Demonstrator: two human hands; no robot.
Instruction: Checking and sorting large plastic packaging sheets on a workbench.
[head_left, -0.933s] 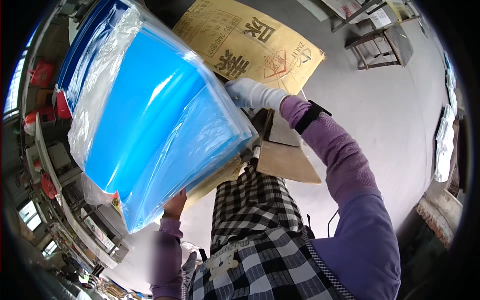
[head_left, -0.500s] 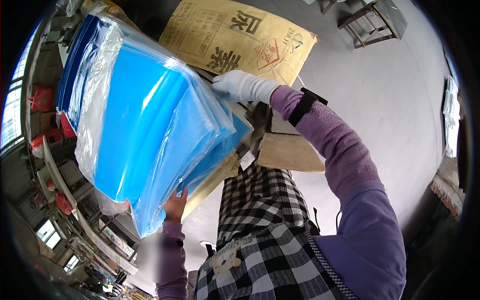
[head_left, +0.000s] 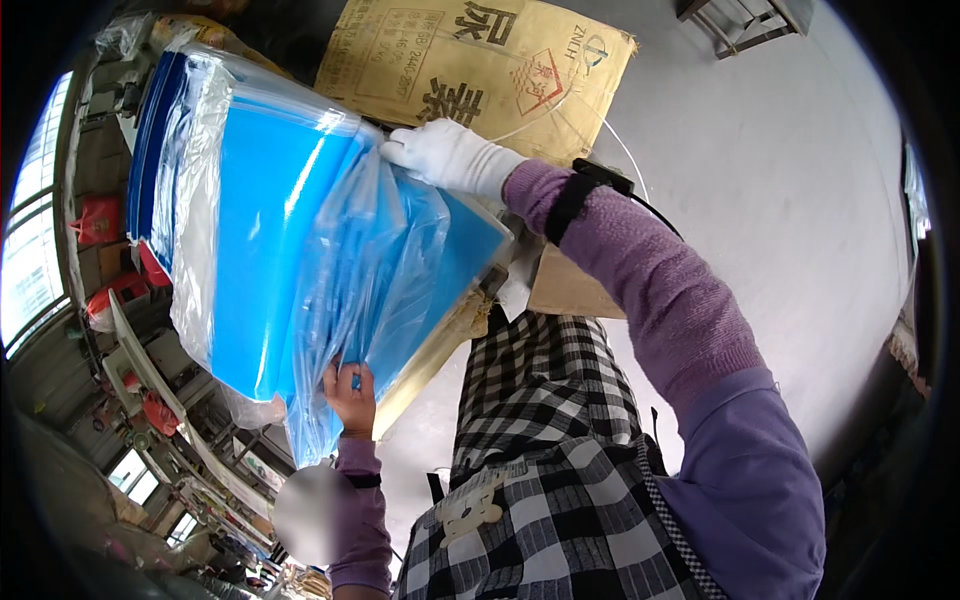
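Glossy blue plastic sheets [head_left: 245, 200] lie in a thick stack in front of me on the left. Clear plastic film [head_left: 345, 235] is bunched in long wrinkles over them. My right hand [head_left: 450, 155], in a white glove, pinches the film at the stack's far right side. At the near edge, my bare left hand [head_left: 351, 397] has its fingers curled over the gathered film, with something small and blue on one finger. To the right of the film, a bare blue sheet's corner shows.
A yellow printed sack [head_left: 590, 70] lies beyond the stack. Beside my apron is a brown board [head_left: 575, 290]. A wooden stool [head_left: 745, 30] stands far right. Red bags [head_left: 97, 220] and shelving line the left. A thin white cord [head_left: 630, 150] arcs beside my right sleeve.
Both hands have drawn the clear film leftward, bunching it into folds. More of the blue sheet at the right now lies bare. My right hand has moved slightly left.
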